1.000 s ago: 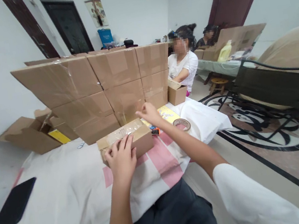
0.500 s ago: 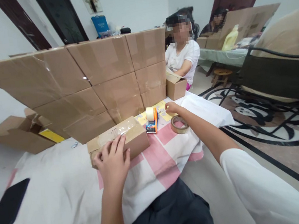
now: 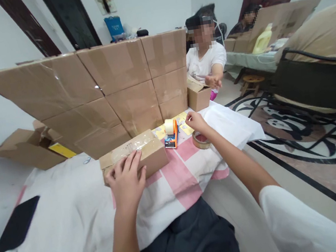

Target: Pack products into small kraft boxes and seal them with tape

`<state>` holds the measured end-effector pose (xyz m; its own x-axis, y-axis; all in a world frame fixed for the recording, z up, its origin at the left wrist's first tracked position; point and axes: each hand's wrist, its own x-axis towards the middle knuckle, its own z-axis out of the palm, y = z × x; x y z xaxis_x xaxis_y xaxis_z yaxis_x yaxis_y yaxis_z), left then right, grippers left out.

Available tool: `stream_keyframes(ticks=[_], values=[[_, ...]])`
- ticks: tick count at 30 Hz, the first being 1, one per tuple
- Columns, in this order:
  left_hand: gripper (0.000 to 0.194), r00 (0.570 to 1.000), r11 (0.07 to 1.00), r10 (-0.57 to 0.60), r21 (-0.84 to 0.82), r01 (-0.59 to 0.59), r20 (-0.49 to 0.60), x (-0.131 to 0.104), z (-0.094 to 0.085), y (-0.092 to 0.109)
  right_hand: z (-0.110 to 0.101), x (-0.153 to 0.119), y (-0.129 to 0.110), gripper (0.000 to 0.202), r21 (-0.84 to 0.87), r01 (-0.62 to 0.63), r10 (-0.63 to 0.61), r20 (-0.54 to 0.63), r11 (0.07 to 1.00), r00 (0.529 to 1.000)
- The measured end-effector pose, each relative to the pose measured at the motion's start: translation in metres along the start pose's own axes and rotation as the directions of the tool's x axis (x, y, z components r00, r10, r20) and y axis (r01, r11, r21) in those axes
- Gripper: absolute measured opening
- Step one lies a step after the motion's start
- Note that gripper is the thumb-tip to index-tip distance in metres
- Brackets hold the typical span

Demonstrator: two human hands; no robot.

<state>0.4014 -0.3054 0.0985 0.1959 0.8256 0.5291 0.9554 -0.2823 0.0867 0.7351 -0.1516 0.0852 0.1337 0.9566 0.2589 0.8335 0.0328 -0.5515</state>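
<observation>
From where I'm standing, the person's left arm is reaching forward from the near edge, and the left hand (image 3: 127, 178) is resting on the cardboard box (image 3: 152, 155), fingers spread over its top and thumb lying along the near side, loose rather than clasping. The right arm is stretching farther out, bare below a white sleeve (image 3: 294, 212); the right hand (image 3: 196, 121) is curling its fingers just beyond the brown tape roll (image 3: 199, 143), and I cannot tell whether it is pinching anything.

The box is sitting on the cloth-covered tabletop (image 3: 64, 213), in front of a wall of stacked cartons (image 3: 128, 71). A tape dispenser (image 3: 170, 133) is standing just right of the box. Beyond, a co-worker in a white shirt (image 3: 207, 59) is sitting behind a smaller carton (image 3: 199, 95), one hand lifting beside it. Farther right, a dark chair (image 3: 316, 82) is standing on a floor inlaid with pandas (image 3: 280, 119).

The cloth is wrinkling, off-white with pink blocks toward the person. Clear, glossy tape is shining along the oblong box's top; the cartons are showing flat, matte brown faces with shiny strips. The dispenser is mixing orange and blue around a pale roll.
</observation>
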Motion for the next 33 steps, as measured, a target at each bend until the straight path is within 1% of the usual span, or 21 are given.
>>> stream_keyframes(ticks=[2, 3, 5, 6, 8, 9, 13, 17, 23, 28, 30, 33], values=[[0.047, 1.0, 1.0, 0.026, -0.014, -0.026, -0.004, -0.003, -0.001, -0.007, 0.008, -0.027, -0.02, 0.012, 0.11, 0.06, -0.058, -0.018, 0.992, 0.998], [0.047, 0.999, 0.999, 0.036, -0.02, -0.037, -0.009, -0.005, -0.001, -0.012, 0.015, -0.041, -0.031, 0.01, 0.207, 0.101, -0.099, -0.018, 0.973, 0.995], [0.048, 0.999, 0.999, 0.047, -0.025, -0.048, -0.024, -0.009, -0.001, -0.02, 0.029, -0.068, -0.051, 0.005, 0.404, 0.159, -0.173, -0.001, 0.901, 0.985], [0.049, 0.998, 0.999, 0.049, -0.023, -0.049, -0.029, -0.011, -0.001, -0.024, 0.036, -0.08, -0.059, 0.003, 0.483, 0.168, -0.195, 0.006, 0.86, 0.981], [0.05, 0.998, 0.999, 0.052, -0.014, -0.052, -0.04, -0.014, -0.001, -0.028, 0.05, -0.098, -0.072, 0.003, 0.566, 0.163, -0.197, -0.001, 0.808, 0.98], [0.049, 0.998, 0.998, 0.054, -0.007, -0.055, -0.045, -0.015, -0.001, -0.028, 0.056, -0.104, -0.077, 0.004, 0.581, 0.157, -0.182, -0.015, 0.799, 0.983], [0.046, 0.996, 0.997, 0.074, 0.026, -0.072, -0.055, -0.013, -0.002, -0.025, 0.074, -0.116, -0.085, 0.007, 0.546, 0.127, -0.11, -0.064, 0.828, 0.992], [0.044, 0.995, 0.996, 0.083, 0.045, -0.081, -0.053, -0.012, -0.002, -0.022, 0.082, -0.119, -0.089, 0.016, 0.491, 0.091, -0.088, -0.031, 0.866, 0.996], [0.045, 0.995, 0.996, 0.073, 0.05, -0.07, -0.061, -0.012, 0.001, -0.022, 0.077, -0.119, -0.095, 0.019, 0.432, 0.109, -0.127, 0.012, 0.895, 0.992], [0.045, 0.994, 0.995, 0.084, 0.065, -0.08, -0.071, -0.012, 0.002, -0.021, 0.066, -0.119, -0.095, 0.024, 0.374, 0.184, -0.23, 0.082, 0.909, 0.97], [0.045, 0.994, 0.994, 0.086, 0.07, -0.082, -0.071, -0.012, 0.002, -0.021, 0.062, -0.12, -0.094, 0.024, 0.365, 0.218, -0.269, 0.094, 0.905, 0.959], [0.046, 0.994, 0.994, 0.084, 0.071, -0.079, -0.071, -0.012, 0.002, -0.021, 0.06, -0.119, -0.095, 0.025, 0.341, 0.236, -0.284, 0.096, 0.91, 0.954]])
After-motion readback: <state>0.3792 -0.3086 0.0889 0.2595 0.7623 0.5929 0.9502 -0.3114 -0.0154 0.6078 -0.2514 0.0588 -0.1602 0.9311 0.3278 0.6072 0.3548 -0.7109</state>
